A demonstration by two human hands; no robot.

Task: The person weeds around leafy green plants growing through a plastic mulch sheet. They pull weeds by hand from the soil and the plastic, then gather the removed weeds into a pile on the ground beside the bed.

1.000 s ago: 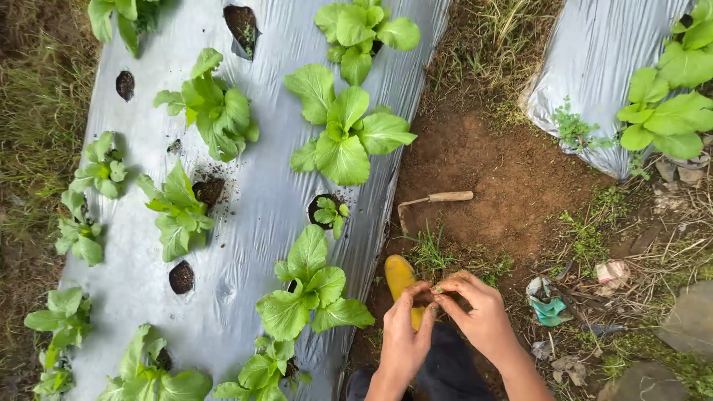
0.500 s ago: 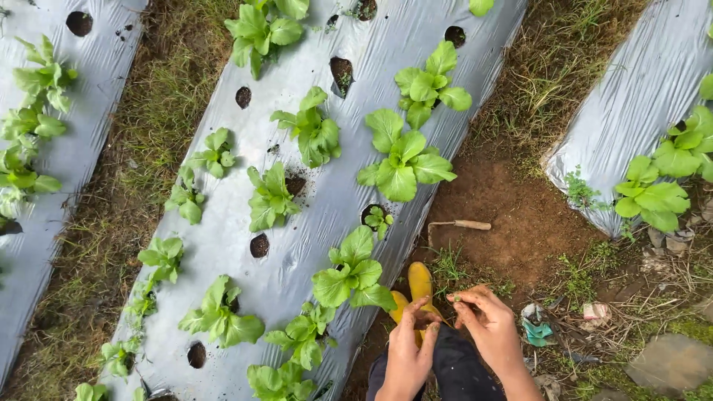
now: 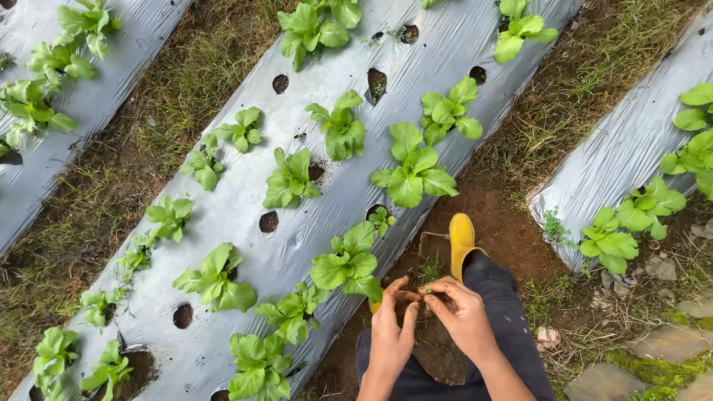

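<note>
Between the fingertips of both hands sits a small green bit (image 3: 428,292), too small to tell whether it is a seedling or a weed. The left hand (image 3: 392,327) and the right hand (image 3: 464,315) meet just below the yellow boot (image 3: 461,236), fingers pinched together around that bit; neither hand is open, though how firmly they grip cannot be seen. The hands hang over bare brown soil (image 3: 512,230) in the furrow beside the boot.

Just left of the boot runs the long bed under silver plastic (image 3: 238,215), punched with planting holes. Most holes hold leafy green plants: a big one (image 3: 414,169) above the boot, another (image 3: 349,263) to its left near the left hand. A tiny plant (image 3: 381,219) sits in the hole nearest the boot's toe. Several holes further left of the boot show only dark earth, such as one (image 3: 269,221) mid-bed and one (image 3: 183,315) lower down. So, judging by the bed, most of it is planted and grown, and a handful of holes remain bare.

A thin stick-like tool (image 3: 431,236) lies on the soil touching the boot's left side. Right of the boot a second plastic bed (image 3: 631,141) carries more plants, with grass and flat stones (image 3: 661,341) below it.
</note>
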